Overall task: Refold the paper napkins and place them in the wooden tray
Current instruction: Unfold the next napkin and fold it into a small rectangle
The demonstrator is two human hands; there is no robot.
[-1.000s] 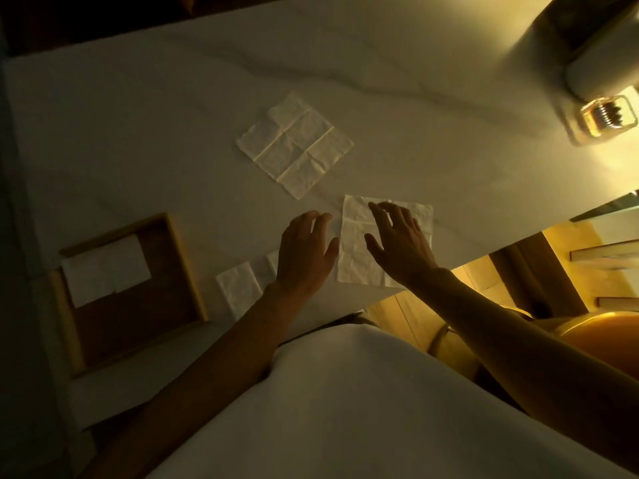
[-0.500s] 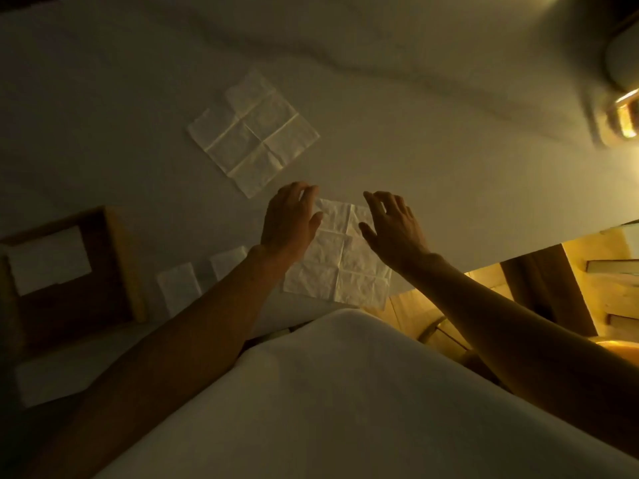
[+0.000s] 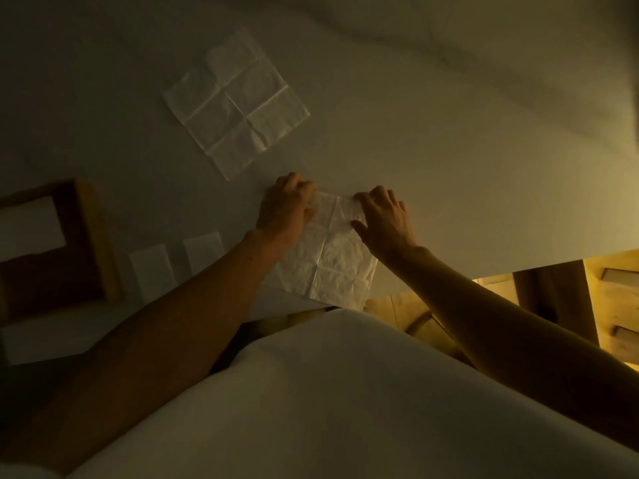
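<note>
Paper, thin and creased into a grid, lay under both hands. The fingers (image 3: pixel 300 187) of the left hand (image 3: pixel 283 210) were curled down on the far left corner of the near napkin (image 3: pixel 333 261). Those of the right hand (image 3: pixel 385 221) were bent over its far right corner, with the thumb stretched out across the sheet. In the dim light each hand seemed to pinch that far edge, though the fingertips themselves could not be made out.

From the fingers, the whole open sheet ran back toward the person. Its near edge reached the near edge of the table (image 3: pixel 449 140), and one corner seemed to hang just past it. Both hands held the same edge, neither nearer than the other. By my judgement the next fold would bring that far edge toward the body, over a cross crease running from left to right, and the two corners would need to travel together to land square.

Farther out, a second open sheet, the far napkin (image 3: pixel 238 105), lay flat beyond the left hand and apart from it. Two folded napkins (image 3: pixel 152 271) sat side by side just left of the left forearm. Beyond them stood the wooden tray (image 3: pixel 95 236), which already held one pale folded piece. It lay on the left hand's side and well away from the right.
</note>
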